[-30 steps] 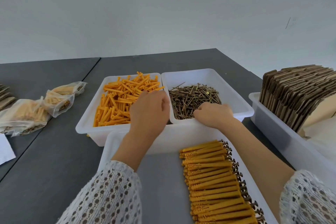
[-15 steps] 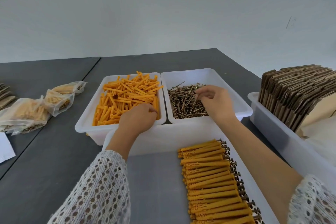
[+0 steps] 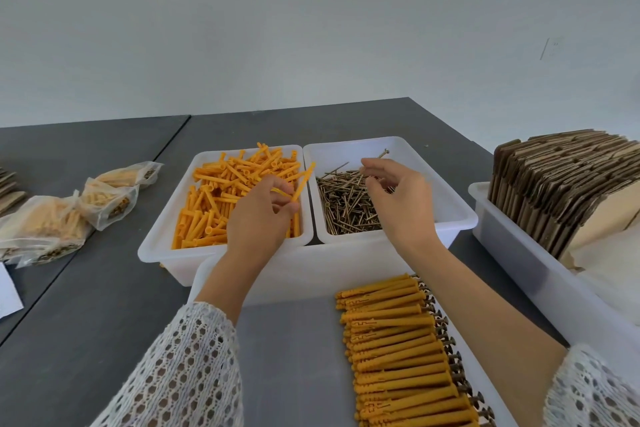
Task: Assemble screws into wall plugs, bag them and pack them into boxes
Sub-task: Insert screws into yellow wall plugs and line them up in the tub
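A dark grey table (image 3: pixel 86 305) runs up to a plain pale wall (image 3: pixel 311 28). At the centre, the left hand (image 3: pixel 258 215) pinches a single orange wall plug (image 3: pixel 303 182) between curled fingers, the plug tilted toward 1 o'clock above the white bin of loose plugs (image 3: pixel 228 198). Just to its 3 o'clock, the right hand (image 3: pixel 398 198) pinches one screw (image 3: pixel 375 158) at its fingertips, raised over the white bin of screws (image 3: pixel 349 208); the other fingers are loosely curled. The two hands are near each other but apart. At 6 o'clock from them, a white tray (image 3: pixel 221 274) holds a neat row of assembled plugs (image 3: pixel 401 354) with screw heads showing on their right ends. At 9 o'clock lie clear filled bags (image 3: pixel 69 211) on the table. At 3 o'clock, a white bin holds flat cardboard boxes (image 3: pixel 561 184) standing on edge.
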Demonstrator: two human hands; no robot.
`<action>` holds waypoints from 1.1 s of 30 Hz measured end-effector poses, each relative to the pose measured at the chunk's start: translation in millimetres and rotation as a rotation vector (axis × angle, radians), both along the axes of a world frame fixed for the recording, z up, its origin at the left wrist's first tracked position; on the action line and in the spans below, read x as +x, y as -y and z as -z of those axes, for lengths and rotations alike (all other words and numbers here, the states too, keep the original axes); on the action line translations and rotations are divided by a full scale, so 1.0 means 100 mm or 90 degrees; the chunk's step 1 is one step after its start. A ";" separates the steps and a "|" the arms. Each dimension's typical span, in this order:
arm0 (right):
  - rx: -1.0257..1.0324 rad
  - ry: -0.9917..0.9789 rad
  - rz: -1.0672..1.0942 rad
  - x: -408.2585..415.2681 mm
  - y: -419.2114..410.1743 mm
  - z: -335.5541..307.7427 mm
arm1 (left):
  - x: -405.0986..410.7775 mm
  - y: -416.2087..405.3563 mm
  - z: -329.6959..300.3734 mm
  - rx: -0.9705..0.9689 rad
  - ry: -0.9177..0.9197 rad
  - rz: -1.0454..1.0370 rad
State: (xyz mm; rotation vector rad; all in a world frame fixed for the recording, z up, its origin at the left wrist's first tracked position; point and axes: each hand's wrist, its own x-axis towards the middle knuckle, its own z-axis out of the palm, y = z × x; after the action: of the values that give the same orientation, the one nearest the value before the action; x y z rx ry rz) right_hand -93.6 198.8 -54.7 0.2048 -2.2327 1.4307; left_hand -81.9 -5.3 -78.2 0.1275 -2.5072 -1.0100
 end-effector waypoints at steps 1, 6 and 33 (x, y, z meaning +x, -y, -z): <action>0.017 -0.003 -0.004 0.01 0.01 0.00 | 0.01 -0.02 -0.01 -0.001 -0.008 0.023; 0.097 -0.006 0.018 0.01 0.04 0.01 | 0.03 -0.10 -0.03 -0.022 -0.031 0.080; 0.090 -0.307 -0.028 0.25 0.13 -0.18 | 0.22 -0.41 -0.31 0.114 -0.143 0.273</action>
State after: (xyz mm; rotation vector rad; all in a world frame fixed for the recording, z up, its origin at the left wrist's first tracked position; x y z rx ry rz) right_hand -68.5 185.8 -36.5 0.5830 -1.9337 1.0996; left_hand -60.0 35.3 -47.6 -0.4645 -2.2811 -1.3318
